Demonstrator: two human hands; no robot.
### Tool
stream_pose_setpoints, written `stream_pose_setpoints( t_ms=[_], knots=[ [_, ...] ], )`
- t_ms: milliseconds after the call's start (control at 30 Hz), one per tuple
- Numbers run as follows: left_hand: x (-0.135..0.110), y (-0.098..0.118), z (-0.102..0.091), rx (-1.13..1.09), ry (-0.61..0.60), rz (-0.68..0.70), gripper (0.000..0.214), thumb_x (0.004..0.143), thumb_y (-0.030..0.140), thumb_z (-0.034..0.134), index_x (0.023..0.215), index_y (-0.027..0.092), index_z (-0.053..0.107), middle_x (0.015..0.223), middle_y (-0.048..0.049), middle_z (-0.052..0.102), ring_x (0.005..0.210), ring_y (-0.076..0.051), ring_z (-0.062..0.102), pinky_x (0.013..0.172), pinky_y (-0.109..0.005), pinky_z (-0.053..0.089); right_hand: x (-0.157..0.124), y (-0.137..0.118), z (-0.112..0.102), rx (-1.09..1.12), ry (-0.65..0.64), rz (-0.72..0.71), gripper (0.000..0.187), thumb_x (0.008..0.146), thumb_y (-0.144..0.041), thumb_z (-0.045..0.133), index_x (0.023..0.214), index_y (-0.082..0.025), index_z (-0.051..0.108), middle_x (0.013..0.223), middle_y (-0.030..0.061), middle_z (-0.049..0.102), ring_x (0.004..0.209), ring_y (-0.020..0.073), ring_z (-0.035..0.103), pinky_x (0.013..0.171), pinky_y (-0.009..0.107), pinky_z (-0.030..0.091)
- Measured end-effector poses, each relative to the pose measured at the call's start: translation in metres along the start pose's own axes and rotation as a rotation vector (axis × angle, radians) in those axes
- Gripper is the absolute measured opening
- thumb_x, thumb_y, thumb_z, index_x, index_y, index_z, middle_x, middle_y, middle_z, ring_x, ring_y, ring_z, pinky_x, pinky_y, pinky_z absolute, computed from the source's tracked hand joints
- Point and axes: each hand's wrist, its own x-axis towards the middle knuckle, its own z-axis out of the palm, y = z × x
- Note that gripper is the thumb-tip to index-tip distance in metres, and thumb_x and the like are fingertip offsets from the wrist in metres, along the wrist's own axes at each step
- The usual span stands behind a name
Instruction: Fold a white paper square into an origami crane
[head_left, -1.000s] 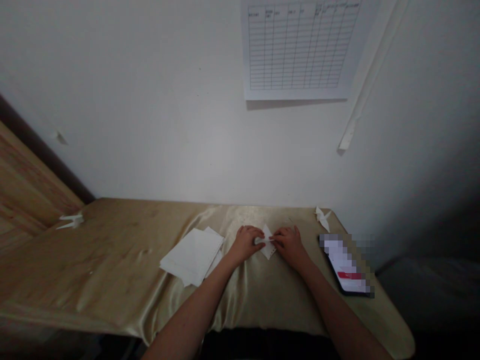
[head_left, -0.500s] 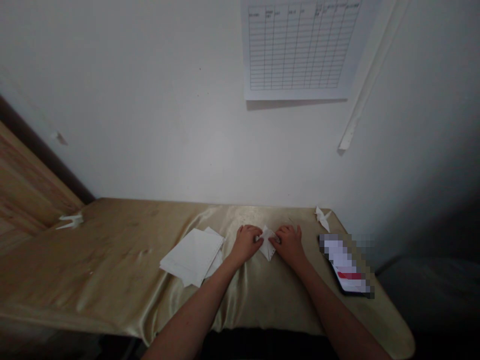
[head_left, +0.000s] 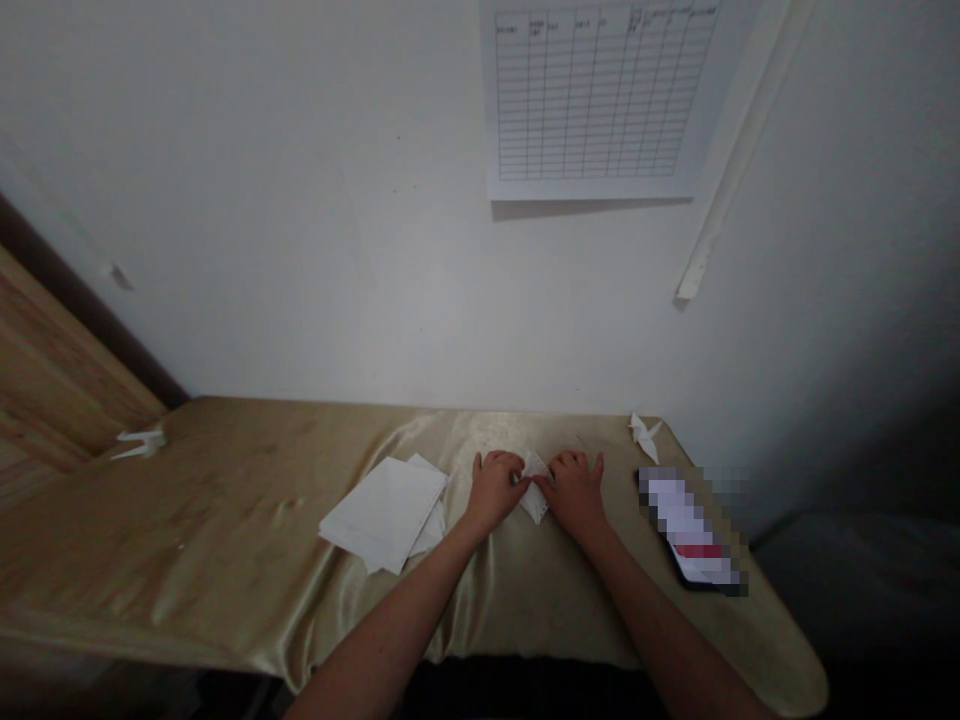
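A small folded piece of white paper (head_left: 535,505) lies on the cloth-covered table between my two hands, roughly diamond-shaped with a point toward me. My left hand (head_left: 497,487) grips its left side, thumb and fingers closed on the edge. From the other side my right hand (head_left: 577,488) pinches the right edge, its thumb close to the left thumb at the middle of the paper. Fingers cover both side corners. Left of my left hand lies a stack of white paper sheets (head_left: 382,512) with a perforated edge.
A phone (head_left: 690,530) with a lit, blurred screen lies to the right. Behind it sits a folded paper crane (head_left: 645,437). Another white folded paper piece (head_left: 139,442) is at the far left. The gold satin cloth (head_left: 225,520) reaches the wall, where a printed chart (head_left: 592,100) hangs.
My two thumbs have come closer together over the middle of the folded paper, and its sides are drawn inward. The other things stay where they were.
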Motion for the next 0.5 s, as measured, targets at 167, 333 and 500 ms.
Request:
stream_pose_setpoints(
  t_ms=[167,333,500],
  knots=[
    [-0.0009,0.0013,0.0037,0.059,-0.007,-0.036,0.01,0.086,0.03,0.066,0.095,0.025,0.064,0.118,-0.0013,0.069,0.122,-0.026,0.053,0.118,-0.059,0.018,-0.0014,-0.0066,-0.0071,0.014,-0.043,0.078,0.03,0.094,-0.045,0.053,0.097,-0.021,0.071,0.114,0.0106,0.067,0.117,0.0302,0.05,0.114,0.065,0.013],
    [0.0015,-0.0023,0.0047,0.069,-0.07,-0.051,0.034,0.086,0.025,0.062,0.119,0.03,0.057,0.13,-0.0007,0.063,0.129,-0.026,0.047,0.119,-0.058,0.015,-0.0005,-0.0069,-0.0055,0.08,-0.07,0.134,0.023,0.092,-0.039,0.056,0.102,-0.023,0.069,0.114,0.0087,0.066,0.116,0.0296,0.051,0.111,0.062,0.019],
    [0.002,-0.0042,0.0069,0.072,-0.078,-0.048,0.04,0.084,0.022,0.058,0.123,0.029,0.056,0.131,-0.0016,0.063,0.129,-0.028,0.046,0.118,-0.059,0.013,0.0001,-0.0031,-0.0017,0.125,-0.077,0.151,0.021,0.09,-0.03,0.055,0.106,-0.024,0.067,0.118,0.007,0.065,0.119,0.0287,0.05,0.112,0.058,0.019]
  ],
)
